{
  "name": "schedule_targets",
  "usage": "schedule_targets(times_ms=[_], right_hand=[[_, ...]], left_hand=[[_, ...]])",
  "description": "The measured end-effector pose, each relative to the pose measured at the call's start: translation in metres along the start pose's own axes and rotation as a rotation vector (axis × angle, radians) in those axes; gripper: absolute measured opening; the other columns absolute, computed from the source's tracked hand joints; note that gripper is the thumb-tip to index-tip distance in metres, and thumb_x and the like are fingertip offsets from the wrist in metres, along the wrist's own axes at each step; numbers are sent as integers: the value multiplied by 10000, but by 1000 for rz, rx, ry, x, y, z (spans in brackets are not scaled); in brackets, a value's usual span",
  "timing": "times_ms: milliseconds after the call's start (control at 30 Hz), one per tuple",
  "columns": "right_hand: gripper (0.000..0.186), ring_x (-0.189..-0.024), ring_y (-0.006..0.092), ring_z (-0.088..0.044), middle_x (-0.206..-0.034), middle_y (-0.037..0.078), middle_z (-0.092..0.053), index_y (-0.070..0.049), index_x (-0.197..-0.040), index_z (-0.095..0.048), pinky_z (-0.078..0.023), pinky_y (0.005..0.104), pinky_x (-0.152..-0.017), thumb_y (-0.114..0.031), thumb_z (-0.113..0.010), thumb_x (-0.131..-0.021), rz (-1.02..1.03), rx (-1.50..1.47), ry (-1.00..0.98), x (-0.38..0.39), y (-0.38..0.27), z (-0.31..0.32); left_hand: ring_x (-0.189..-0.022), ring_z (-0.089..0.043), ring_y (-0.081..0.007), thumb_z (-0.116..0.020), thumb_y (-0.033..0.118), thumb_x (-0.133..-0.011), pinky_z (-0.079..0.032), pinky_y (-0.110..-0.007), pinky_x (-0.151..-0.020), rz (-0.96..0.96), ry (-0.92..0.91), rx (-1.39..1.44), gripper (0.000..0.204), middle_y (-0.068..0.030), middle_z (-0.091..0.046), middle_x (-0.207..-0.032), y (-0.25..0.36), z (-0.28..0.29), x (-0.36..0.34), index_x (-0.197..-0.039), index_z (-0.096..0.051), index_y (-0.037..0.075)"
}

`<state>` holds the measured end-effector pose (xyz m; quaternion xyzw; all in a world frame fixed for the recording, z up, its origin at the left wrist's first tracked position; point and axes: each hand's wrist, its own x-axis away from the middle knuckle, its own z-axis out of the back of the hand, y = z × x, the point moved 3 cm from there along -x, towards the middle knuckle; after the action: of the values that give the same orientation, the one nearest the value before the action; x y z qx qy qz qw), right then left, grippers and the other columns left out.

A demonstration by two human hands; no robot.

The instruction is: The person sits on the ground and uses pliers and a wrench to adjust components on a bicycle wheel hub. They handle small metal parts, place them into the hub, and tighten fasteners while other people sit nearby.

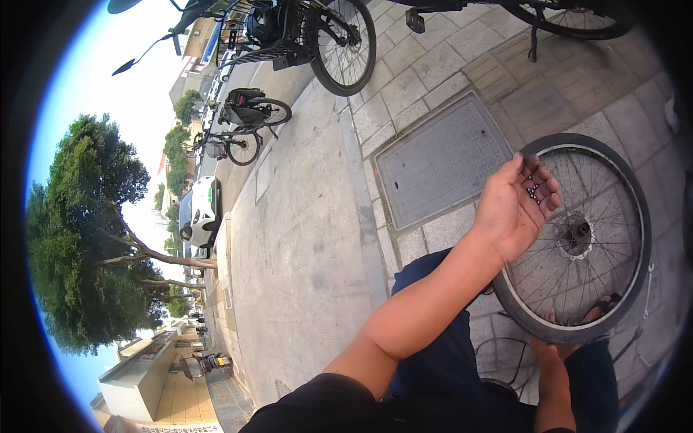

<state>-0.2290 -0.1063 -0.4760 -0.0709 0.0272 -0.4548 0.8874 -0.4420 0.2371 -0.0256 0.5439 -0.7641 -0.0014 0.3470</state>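
Observation:
My left hand is held palm up with its fingers curled, over the left part of a bicycle wheel. Several small dark shiny bearing balls lie in its cupped palm near the fingers. The spoked wheel leans in front of my legs, its hub facing up toward me. At the tyre's near edge my right hand grips the wheel; the rim and tyre hide part of its fingers.
A sandaled foot shows behind the spokes. A spanner lies on the paving right of the wheel. A grey utility cover is set into the pavement. Parked bikes stand beyond, with a white car and a tree farther left.

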Motion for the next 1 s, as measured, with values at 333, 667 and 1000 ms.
schedule_targets(times_ms=[333, 667, 1000], right_hand=[[243, -1011, 428, -765, -1088, 248, -775, -64, -1055, -756, -615, 539, -910, -218, -592, -960, -157, -498, -603, -10, -40, 43], [269, -986, 484, -727, -1016, 300, -742, 20, -1005, -722, -580, 546, -899, -219, -712, -882, -101, -700, -498, -111, -25, 292], [273, -947, 426, -739, -982, 264, -749, 46, -1132, -725, -559, 468, -850, -181, -652, -1000, -633, -733, 70, -158, 126, 436]], left_hand=[[-997, -684, -280, -457, 297, -1148, -586, -429, -891, -12, -46, 96, 301, -103, -677, -1033, -9, 17, -22, -1063, -623, 61], [-925, -679, -265, -469, 314, -1132, -547, -406, -819, 13, -32, 69, 300, -77, -692, -992, -6, 9, -23, -1041, -646, 88], [-961, -641, -279, -429, 236, -1136, -537, -420, -860, -34, -40, 44, 280, -120, -648, -1019, 3, -3, -19, -1071, -594, 19]])
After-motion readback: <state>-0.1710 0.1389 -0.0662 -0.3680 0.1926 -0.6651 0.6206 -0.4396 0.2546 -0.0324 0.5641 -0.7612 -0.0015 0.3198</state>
